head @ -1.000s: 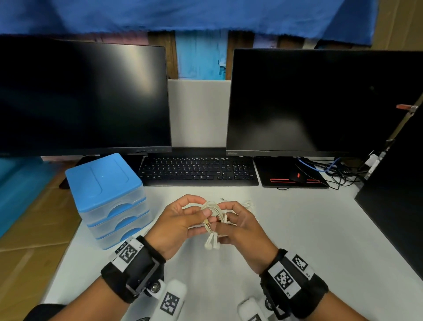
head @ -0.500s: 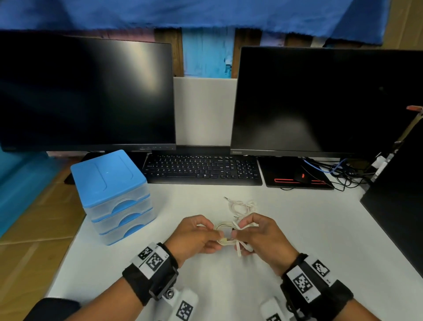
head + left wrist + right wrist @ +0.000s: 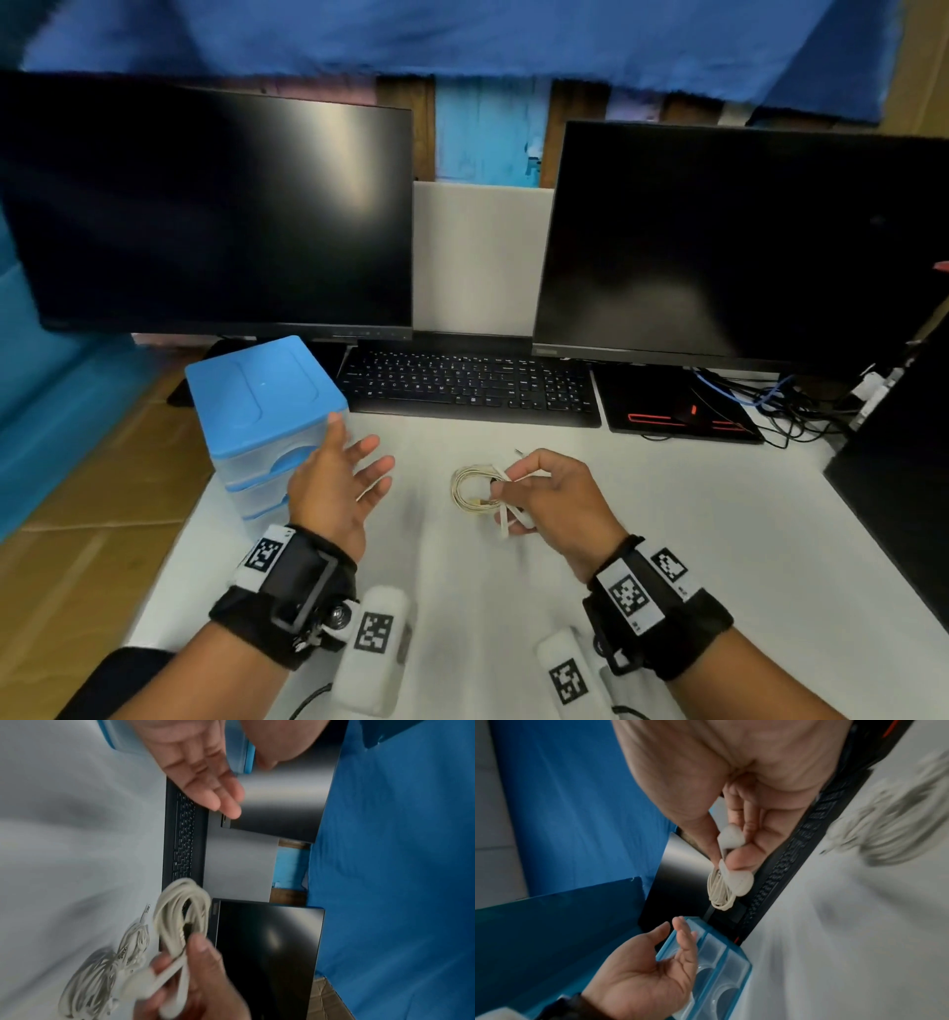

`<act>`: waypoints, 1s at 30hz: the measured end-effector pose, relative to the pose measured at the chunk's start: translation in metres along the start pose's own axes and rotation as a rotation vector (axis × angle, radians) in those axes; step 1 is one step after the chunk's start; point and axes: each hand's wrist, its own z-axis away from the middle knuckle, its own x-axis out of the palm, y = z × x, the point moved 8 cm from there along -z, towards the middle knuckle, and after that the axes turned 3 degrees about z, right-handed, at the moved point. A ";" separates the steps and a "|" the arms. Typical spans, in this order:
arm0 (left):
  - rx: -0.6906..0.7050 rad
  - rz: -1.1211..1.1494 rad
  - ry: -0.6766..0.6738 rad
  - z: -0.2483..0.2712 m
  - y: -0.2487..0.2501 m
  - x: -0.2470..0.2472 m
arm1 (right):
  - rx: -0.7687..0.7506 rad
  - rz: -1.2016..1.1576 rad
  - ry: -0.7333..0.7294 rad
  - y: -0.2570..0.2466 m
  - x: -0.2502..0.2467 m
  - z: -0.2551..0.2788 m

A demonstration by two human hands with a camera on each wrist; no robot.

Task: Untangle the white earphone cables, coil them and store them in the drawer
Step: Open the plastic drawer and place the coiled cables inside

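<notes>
My right hand (image 3: 552,496) pinches a coiled white earphone cable (image 3: 464,493) just above the white desk (image 3: 693,555). The earbuds (image 3: 735,880) hang under its fingertips, and the loops (image 3: 180,902) stick out to the left. My left hand (image 3: 354,470) is open and holds nothing, with its fingers spread beside the blue-topped drawer unit (image 3: 257,401). The unit's clear drawers (image 3: 721,963) look shut. A second white cable bundle (image 3: 97,983) lies on the desk behind my right hand, blurred in the right wrist view (image 3: 898,817).
A black keyboard (image 3: 467,383) lies behind the hands, under two dark monitors (image 3: 205,216) (image 3: 729,241). A black mouse pad with a mouse (image 3: 672,411) and loose cables (image 3: 770,406) sit at the back right. A dark panel (image 3: 904,488) borders the desk's right side.
My left hand has let go of the coil and moved left to the drawer unit, opening up. The right hand keeps hold of the coiled cable alone.
</notes>
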 end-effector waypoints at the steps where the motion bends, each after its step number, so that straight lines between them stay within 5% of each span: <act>1: 0.007 0.012 0.011 0.000 0.001 -0.003 | -0.016 0.004 -0.017 -0.007 0.010 -0.003; 8: 0.004 0.066 0.083 -0.001 0.000 -0.024 | -0.086 0.042 -0.109 -0.043 0.072 -0.028; 20: -0.035 0.136 0.019 0.020 -0.005 -0.039 | -0.166 0.053 -0.182 -0.089 0.113 -0.023; 30: -0.031 0.065 -0.020 0.056 -0.025 -0.050 | -0.340 0.539 -0.316 -0.114 0.173 -0.012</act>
